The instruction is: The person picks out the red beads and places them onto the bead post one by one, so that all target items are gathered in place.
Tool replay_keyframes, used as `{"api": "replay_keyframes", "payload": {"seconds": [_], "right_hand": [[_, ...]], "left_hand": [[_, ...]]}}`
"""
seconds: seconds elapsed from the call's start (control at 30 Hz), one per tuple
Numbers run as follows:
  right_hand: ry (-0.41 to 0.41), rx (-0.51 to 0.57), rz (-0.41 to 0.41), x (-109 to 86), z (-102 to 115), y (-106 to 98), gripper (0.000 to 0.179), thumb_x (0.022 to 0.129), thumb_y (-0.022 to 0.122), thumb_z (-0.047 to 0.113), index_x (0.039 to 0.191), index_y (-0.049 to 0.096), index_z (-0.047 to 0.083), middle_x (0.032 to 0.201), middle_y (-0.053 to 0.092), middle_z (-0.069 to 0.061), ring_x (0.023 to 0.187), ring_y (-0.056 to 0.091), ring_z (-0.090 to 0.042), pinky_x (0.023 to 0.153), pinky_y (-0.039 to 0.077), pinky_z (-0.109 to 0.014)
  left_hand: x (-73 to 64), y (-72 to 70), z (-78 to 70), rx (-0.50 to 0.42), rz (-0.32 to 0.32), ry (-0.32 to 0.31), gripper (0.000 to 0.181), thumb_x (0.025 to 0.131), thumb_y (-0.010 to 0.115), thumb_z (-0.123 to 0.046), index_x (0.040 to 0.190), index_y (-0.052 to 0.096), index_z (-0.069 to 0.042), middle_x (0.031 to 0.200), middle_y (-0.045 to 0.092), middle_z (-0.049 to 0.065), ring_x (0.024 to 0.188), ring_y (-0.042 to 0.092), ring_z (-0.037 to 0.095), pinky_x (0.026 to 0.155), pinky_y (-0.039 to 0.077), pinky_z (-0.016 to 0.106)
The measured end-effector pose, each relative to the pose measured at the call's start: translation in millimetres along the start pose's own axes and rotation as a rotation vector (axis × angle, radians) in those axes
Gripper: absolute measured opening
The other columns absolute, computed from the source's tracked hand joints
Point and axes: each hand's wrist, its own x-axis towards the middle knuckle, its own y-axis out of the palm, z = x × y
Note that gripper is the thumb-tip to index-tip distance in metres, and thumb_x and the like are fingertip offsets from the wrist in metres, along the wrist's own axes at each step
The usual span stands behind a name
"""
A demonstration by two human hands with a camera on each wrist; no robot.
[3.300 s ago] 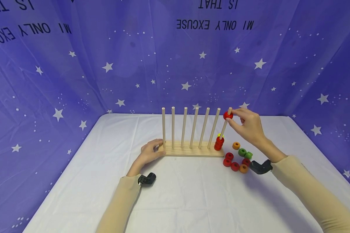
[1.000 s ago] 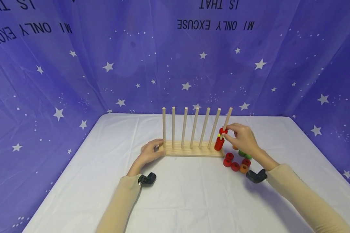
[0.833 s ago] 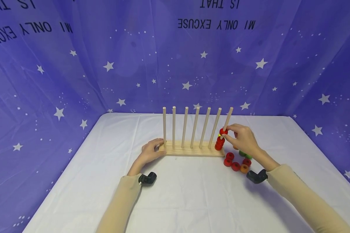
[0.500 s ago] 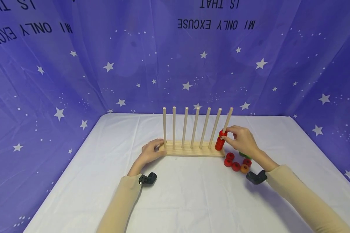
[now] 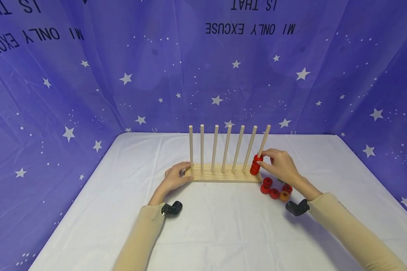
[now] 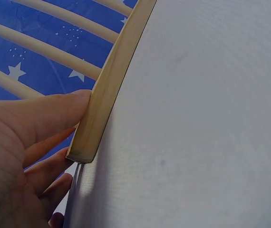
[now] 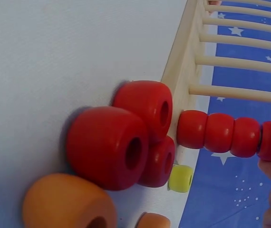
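A wooden pegboard (image 5: 224,176) with a row of upright pegs stands on the table. My left hand (image 5: 173,177) holds the left end of its base, thumb on the front edge in the left wrist view. At the rightmost peg (image 5: 264,139), my right hand (image 5: 280,165) pinches a red bead (image 7: 270,141) between thumb and fingers. The bead is threaded on this peg, right above three stacked red beads (image 7: 218,132); a thin dark line separates it from them. The other pegs bear no beads.
Loose red beads (image 5: 274,194) and an orange bead (image 5: 285,196) lie to the right of the base. In the right wrist view a yellow bead (image 7: 180,178) sits behind them. My right hand covers most of a green bead (image 5: 281,180). A purple starred cloth (image 5: 203,67) hangs behind.
My right hand has brought the red bead down the rightmost peg, from near its tip to the top of the red stack. The left hand has stayed on the base.
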Motion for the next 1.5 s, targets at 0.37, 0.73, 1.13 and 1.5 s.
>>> {"api": "replay_keyframes", "payload": {"seconds": [0.37,0.73,1.13,1.5], "right_hand": [[0.028,-0.001,0.013,-4.8,0.1,1.8,0.024,0.073,0.077,0.014,0.094,0.072,0.006,0.081,0.069,-0.009,0.050,0.033,-0.005,0.044,0.027,-0.019],[0.086,-0.003,0.064,-9.8,-3.6,-2.6,0.033,0.072,0.078,0.014,0.102,0.071,0.002,0.087,0.072,-0.012,0.055,0.040,-0.010,0.048,0.032,-0.019],[0.071,-0.002,0.060,-19.2,-13.6,-4.9,0.029,0.072,0.077,0.010,0.099,0.071,0.001,0.087,0.072,-0.012,0.054,0.039,-0.005,0.049,0.035,-0.019],[0.108,-0.017,0.098,-26.4,-19.1,-7.2,0.026,0.075,0.075,0.008,0.100,0.071,0.002,0.089,0.073,-0.012,0.055,0.038,-0.004,0.050,0.034,-0.019]], "left_hand": [[-1.0,2.3,-0.2,0.006,0.008,-0.012,0.053,0.080,0.070,-0.023,0.128,0.056,-0.007,0.141,0.051,0.012,0.134,0.042,0.035,0.105,0.024,0.057],[-0.6,1.5,-0.9,0.016,0.004,0.012,0.053,0.080,0.069,-0.024,0.128,0.057,-0.007,0.140,0.051,0.012,0.133,0.042,0.035,0.103,0.024,0.058],[-0.1,0.8,-0.4,0.016,-0.002,0.022,0.052,0.080,0.069,-0.024,0.127,0.057,-0.006,0.139,0.051,0.014,0.133,0.043,0.037,0.102,0.024,0.059],[0.5,0.3,-0.4,-0.003,0.001,0.018,0.052,0.080,0.070,-0.025,0.127,0.057,-0.008,0.139,0.052,0.012,0.133,0.043,0.035,0.103,0.024,0.059]]}}
